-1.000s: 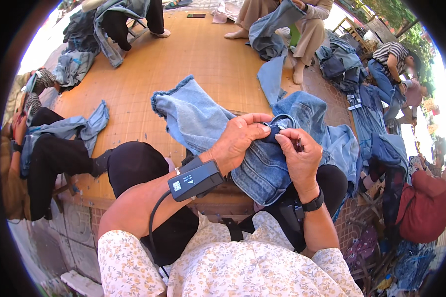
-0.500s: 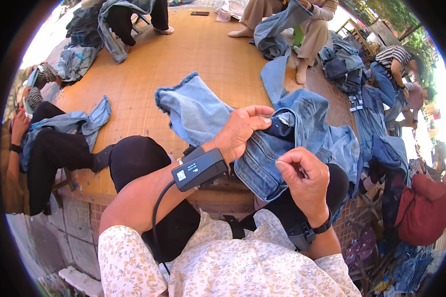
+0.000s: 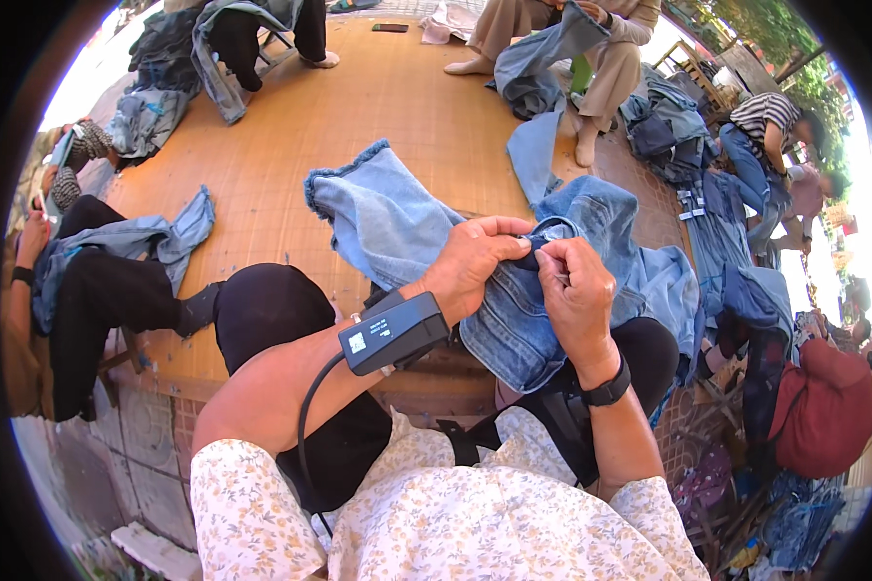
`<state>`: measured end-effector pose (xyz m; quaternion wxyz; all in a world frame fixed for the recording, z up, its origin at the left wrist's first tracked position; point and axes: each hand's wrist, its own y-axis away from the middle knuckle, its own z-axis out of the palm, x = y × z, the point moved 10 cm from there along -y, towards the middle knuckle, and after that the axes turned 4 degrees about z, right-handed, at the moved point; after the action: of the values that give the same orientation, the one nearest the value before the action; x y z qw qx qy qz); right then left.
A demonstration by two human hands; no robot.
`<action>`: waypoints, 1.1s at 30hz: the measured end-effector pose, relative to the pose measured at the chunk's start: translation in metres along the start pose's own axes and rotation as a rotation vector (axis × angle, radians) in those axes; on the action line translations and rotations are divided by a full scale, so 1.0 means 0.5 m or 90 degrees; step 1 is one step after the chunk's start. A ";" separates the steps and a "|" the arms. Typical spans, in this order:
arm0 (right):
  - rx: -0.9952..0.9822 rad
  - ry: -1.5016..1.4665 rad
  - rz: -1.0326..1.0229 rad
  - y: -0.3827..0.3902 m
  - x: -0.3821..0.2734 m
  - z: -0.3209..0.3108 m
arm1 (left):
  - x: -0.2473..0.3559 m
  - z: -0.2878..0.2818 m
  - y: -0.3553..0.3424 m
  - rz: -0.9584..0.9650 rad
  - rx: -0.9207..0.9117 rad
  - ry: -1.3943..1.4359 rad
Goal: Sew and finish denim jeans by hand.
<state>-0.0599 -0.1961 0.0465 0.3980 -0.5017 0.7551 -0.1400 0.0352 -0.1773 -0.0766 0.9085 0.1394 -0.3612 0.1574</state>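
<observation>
A pair of light blue jeans (image 3: 513,334) is draped over my lap, one leg with a frayed hem reaching out to the left over the wooden platform. My left hand (image 3: 470,261) pinches a fold of the dark blue inner side of the denim between thumb and fingers. Right beside it, my right hand (image 3: 579,290) is closed in a pinch against the same dark patch, its fingertips nearly meeting the left thumb. Whatever sits in that right pinch is too small to make out. A black box with a cable (image 3: 392,334) is strapped to my left wrist.
I sit at the edge of a wide wooden platform (image 3: 339,107). Other people with denim sit at left, far left and far right. Denim piles (image 3: 673,126) lie along the right side. A phone (image 3: 389,28) rests at the far edge. A person in red (image 3: 824,412) is at right.
My right hand has moved up and left from above the lap to the dark denim at my left fingertips. The left hand keeps its hold on the jeans, almost still.
</observation>
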 end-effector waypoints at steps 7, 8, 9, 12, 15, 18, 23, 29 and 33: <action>-0.156 -0.175 0.166 0.044 -0.049 -0.033 | 0.002 -0.003 -0.004 -0.021 -0.017 0.000; -0.195 -0.202 0.145 0.056 -0.080 -0.025 | 0.000 -0.002 -0.005 -0.024 -0.020 0.001; -0.255 -0.242 0.073 0.075 -0.107 -0.004 | -0.001 -0.002 -0.004 -0.022 -0.021 0.002; -0.445 -0.266 0.036 0.137 -0.138 0.062 | -0.001 0.007 -0.017 -0.013 -0.031 -0.009; -0.440 -0.232 0.059 0.146 -0.127 0.066 | -0.003 0.011 -0.015 -0.006 -0.036 -0.017; -0.564 -0.183 0.074 0.178 -0.114 0.091 | 0.006 0.008 -0.018 0.008 -0.052 -0.023; -0.523 -0.268 0.098 0.171 -0.126 0.089 | 0.011 0.009 -0.017 0.019 -0.055 -0.046; -0.573 -0.250 0.130 0.181 -0.124 0.094 | 0.008 0.010 -0.016 0.023 -0.058 -0.049; -0.493 -0.335 0.097 0.164 -0.134 0.070 | 0.006 0.013 -0.018 0.023 -0.064 -0.052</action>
<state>-0.0748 -0.0940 0.0048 0.3684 -0.5750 0.6598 0.3135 0.0366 -0.1870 -0.0715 0.8958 0.0932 -0.4079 0.1498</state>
